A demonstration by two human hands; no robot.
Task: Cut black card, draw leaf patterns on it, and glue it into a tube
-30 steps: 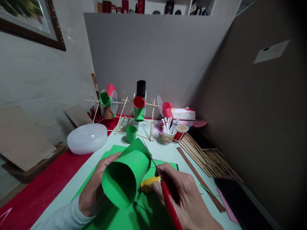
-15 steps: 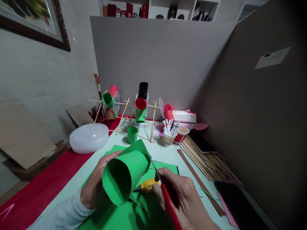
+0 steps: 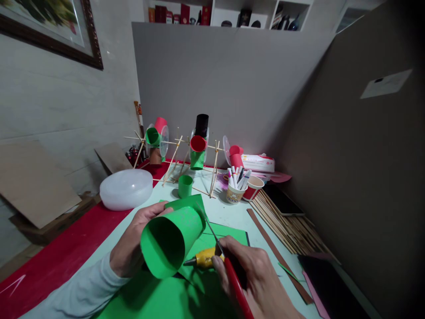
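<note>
A green paper tube (image 3: 191, 228) with a loose flap at its far end is tilted with its open mouth toward me. My left hand (image 3: 136, 237) is closed around the tube's left side, fingers partly hidden behind it. My right hand (image 3: 250, 270) grips a red-handled tool with a thin metal shaft (image 3: 236, 283), its tip at the tube's far right edge beside the flap; I cannot tell its exact kind. A yellow glue gun (image 3: 204, 258) with a dark nozzle shows behind my right fingers, above green paper (image 3: 142, 299).
A small green paper cup (image 3: 185, 186) stands behind the tube. Farther back is a stick frame (image 3: 214, 173) bearing coloured paper tubes and clear discs. A cup of markers (image 3: 235, 194), wooden sticks (image 3: 282, 221) and a brown strip (image 3: 270, 243) lie rightward; a white rounded container (image 3: 126, 190) sits left.
The tube's flap has swung back and left, away from its upright slant. The tool's tip has shifted slightly up and left along the far edge. The view has moved a little.
</note>
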